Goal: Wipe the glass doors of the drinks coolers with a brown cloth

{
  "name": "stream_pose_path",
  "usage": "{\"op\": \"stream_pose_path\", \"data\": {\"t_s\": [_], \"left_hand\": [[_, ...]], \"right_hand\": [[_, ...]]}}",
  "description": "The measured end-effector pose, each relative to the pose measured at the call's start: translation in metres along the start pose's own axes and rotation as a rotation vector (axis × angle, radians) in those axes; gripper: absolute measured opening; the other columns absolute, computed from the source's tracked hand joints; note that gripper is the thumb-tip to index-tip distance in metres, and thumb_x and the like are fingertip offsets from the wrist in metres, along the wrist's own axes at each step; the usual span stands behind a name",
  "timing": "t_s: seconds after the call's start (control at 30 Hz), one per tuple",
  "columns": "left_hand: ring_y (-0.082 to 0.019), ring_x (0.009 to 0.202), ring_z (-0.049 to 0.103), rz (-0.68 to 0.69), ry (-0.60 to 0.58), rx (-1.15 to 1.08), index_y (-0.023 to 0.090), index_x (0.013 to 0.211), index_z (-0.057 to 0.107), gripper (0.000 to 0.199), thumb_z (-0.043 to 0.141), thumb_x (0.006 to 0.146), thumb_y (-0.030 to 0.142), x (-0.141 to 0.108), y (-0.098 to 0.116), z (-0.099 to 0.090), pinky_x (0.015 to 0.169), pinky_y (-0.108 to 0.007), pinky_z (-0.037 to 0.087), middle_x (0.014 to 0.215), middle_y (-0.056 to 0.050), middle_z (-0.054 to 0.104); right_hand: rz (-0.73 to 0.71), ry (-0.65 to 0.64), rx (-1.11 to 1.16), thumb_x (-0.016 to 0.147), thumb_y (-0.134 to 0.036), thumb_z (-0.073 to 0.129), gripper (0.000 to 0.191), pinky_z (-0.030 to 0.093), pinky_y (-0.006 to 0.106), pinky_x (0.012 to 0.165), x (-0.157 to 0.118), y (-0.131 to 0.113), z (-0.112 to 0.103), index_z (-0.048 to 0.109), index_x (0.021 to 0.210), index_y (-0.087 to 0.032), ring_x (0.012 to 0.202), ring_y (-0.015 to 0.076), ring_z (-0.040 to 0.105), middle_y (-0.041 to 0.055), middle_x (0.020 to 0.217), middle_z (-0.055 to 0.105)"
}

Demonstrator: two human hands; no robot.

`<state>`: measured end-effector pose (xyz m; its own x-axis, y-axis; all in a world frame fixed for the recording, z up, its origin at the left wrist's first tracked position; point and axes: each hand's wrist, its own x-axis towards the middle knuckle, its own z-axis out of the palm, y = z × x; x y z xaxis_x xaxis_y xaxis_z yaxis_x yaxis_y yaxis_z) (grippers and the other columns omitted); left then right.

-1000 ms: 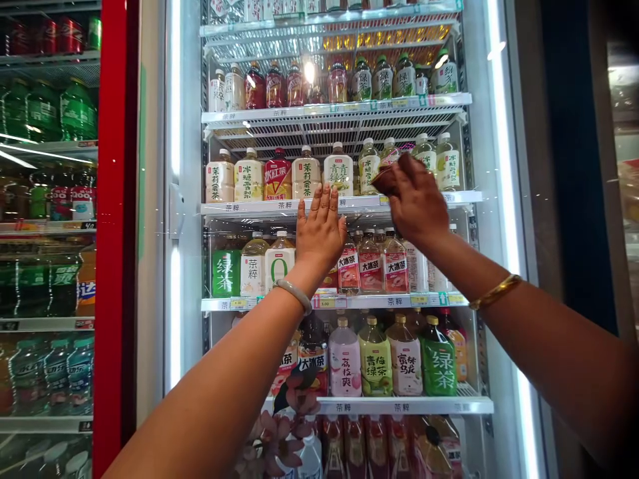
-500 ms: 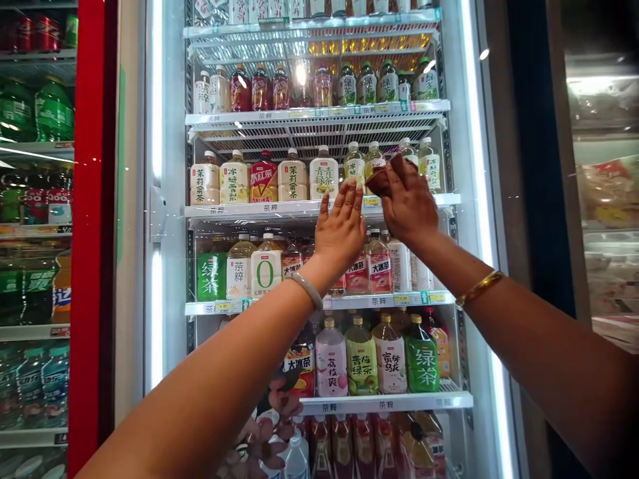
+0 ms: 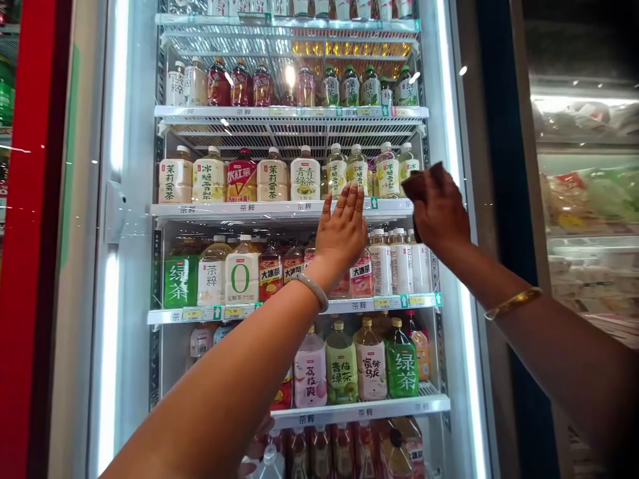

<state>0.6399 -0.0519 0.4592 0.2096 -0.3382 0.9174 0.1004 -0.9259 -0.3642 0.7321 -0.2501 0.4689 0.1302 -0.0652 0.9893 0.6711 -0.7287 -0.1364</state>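
Observation:
My left hand (image 3: pixel 342 223) is held up flat with its fingers stretched, against the glass door of a drinks fridge as far as I can see, and it holds nothing. A grey-white bangle circles that wrist. Higher and to the right, my right hand (image 3: pixel 445 211) presses a dark brown cloth (image 3: pixel 418 187) to the glass near the door's right side, its fingers bent over it. A gold bracelet (image 3: pixel 514 303) is on the right wrist. Behind the glass, a row of tea bottles (image 3: pixel 305 174) stands on a white shelf (image 3: pixel 239 210); the hands cover parts of some bottles.
A bright light strip (image 3: pixel 462 279) runs up the fridge's right side, another (image 3: pixel 114 319) up its left. The door's grey lock or handle piece (image 3: pixel 116 211) is at left. A red cabinet edge (image 3: pixel 34 233) stands far left, and shelves of bagged goods (image 3: pixel 574 199) far right.
My right hand has moved right with the cloth, farther from my left hand. The view has turned a little right, so the fridge sits further left; my left hand stays raised and flat.

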Motion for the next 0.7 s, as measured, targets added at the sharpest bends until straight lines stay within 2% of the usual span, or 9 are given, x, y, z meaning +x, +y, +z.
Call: {"op": "stream_pose_path", "data": {"t_s": [0.1,0.2,0.3,0.33,0.43,0.5,0.57,0.63,0.7], "left_hand": [[-0.023,0.162,0.013,-0.006,0.009,-0.007,0.011,0.164,0.020,0.063,0.029,0.103,0.026,0.000,0.001,0.000,0.135,-0.049,0.004,0.173,-0.010,0.019],[-0.023,0.162,0.013,-0.008,0.019,0.000,0.010,0.164,0.019,0.064,0.030,0.104,0.027,0.001,0.002,0.000,0.135,-0.051,0.005,0.172,-0.011,0.020],[-0.023,0.162,0.012,-0.007,0.019,0.016,0.009,0.164,0.020,0.063,0.029,0.104,0.027,0.001,0.002,0.001,0.135,-0.051,0.004,0.172,-0.012,0.021],[-0.023,0.162,0.012,-0.007,0.016,0.016,0.010,0.164,0.019,0.063,0.029,0.104,0.027,0.001,0.002,0.001,0.135,-0.050,0.004,0.172,-0.012,0.021],[-0.023,0.162,0.011,-0.001,0.002,0.002,0.011,0.165,0.018,0.064,0.030,0.104,0.027,0.000,0.000,0.000,0.135,-0.050,0.004,0.173,-0.010,0.020],[-0.024,0.162,0.011,0.000,0.000,-0.012,0.011,0.165,0.016,0.065,0.029,0.104,0.027,0.000,0.000,0.001,0.135,-0.051,0.004,0.173,-0.011,0.018],[-0.024,0.162,0.011,-0.003,0.005,-0.032,0.012,0.166,0.014,0.065,0.029,0.104,0.026,-0.001,0.001,0.001,0.135,-0.051,0.003,0.173,-0.010,0.017],[-0.023,0.162,0.010,-0.009,0.012,-0.051,0.013,0.166,0.013,0.066,0.030,0.103,0.026,-0.001,0.001,0.000,0.135,-0.050,0.002,0.173,-0.010,0.017],[-0.023,0.162,0.010,-0.014,0.013,-0.063,0.013,0.166,0.014,0.065,0.029,0.103,0.026,0.000,0.002,0.000,0.135,-0.049,0.002,0.173,-0.010,0.017]], "right_hand": [[0.101,0.001,-0.025,0.096,-0.034,0.047,0.069,0.046,0.066,0.112,-0.029,0.009,-0.002,0.032,0.162,-0.021,0.151,0.0427,0.035,0.0156,0.169,0.025],[-0.046,-0.031,-0.026,0.098,-0.033,0.045,0.067,0.046,0.063,0.115,-0.051,-0.013,0.004,0.030,0.163,-0.022,0.153,0.0398,0.032,0.0114,0.170,0.025],[-0.290,-0.057,0.023,0.099,-0.032,0.043,0.063,0.037,0.056,0.125,-0.030,-0.033,0.009,0.035,0.161,-0.024,0.155,0.0329,0.030,0.0060,0.170,0.028],[-0.317,-0.053,0.039,0.098,-0.031,0.044,0.063,0.036,0.056,0.126,-0.018,-0.033,0.009,0.035,0.161,-0.024,0.155,0.0325,0.030,0.0054,0.169,0.029],[-0.158,0.000,0.056,0.096,-0.030,0.045,0.065,0.041,0.061,0.121,0.006,-0.010,0.004,0.036,0.160,-0.024,0.153,0.0366,0.032,0.0083,0.168,0.031],[-0.005,0.031,0.034,0.096,-0.031,0.046,0.064,0.045,0.062,0.117,-0.003,0.011,0.001,0.038,0.159,-0.024,0.151,0.0388,0.035,0.0111,0.167,0.032],[0.073,0.035,-0.010,0.097,-0.034,0.046,0.064,0.047,0.063,0.114,-0.028,0.023,-0.001,0.037,0.160,-0.025,0.150,0.0399,0.038,0.0120,0.167,0.031],[0.052,0.014,-0.028,0.098,-0.034,0.045,0.065,0.050,0.064,0.111,-0.054,0.020,0.000,0.032,0.162,-0.027,0.151,0.0406,0.036,0.0116,0.169,0.027],[-0.082,-0.012,-0.005,0.099,-0.031,0.044,0.065,0.048,0.063,0.115,-0.065,0.005,0.002,0.030,0.163,-0.028,0.154,0.0379,0.032,0.0090,0.170,0.026]]}}
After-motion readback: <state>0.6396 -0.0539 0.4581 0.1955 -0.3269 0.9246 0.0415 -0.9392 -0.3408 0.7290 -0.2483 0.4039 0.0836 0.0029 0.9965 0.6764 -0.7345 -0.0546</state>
